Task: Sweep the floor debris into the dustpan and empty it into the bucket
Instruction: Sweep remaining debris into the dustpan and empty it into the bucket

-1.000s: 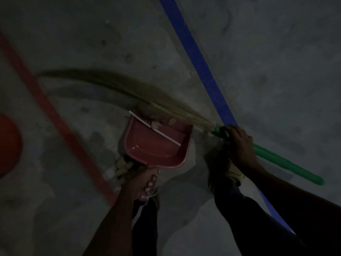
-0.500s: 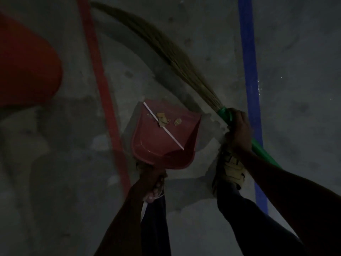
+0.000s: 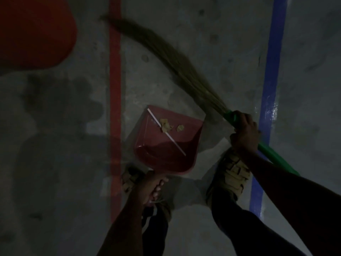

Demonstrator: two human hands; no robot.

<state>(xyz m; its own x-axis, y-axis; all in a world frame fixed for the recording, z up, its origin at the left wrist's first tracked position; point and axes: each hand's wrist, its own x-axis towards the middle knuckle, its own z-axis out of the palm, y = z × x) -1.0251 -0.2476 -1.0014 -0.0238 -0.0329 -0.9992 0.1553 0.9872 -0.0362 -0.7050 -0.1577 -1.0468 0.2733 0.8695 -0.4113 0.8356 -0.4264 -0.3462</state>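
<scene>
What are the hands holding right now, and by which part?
The left hand grips the red dustpan by its handle. The right hand grips the broom on its green handle, just below the bristles.

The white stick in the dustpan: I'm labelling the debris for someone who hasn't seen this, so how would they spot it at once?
Find the red dustpan held by the left hand, between the red floor stripe and the blue one. A thin white stick lies diagonally across its tray. Unlike the crumpled tan scraps beside it, it is straight, long and white.
</scene>
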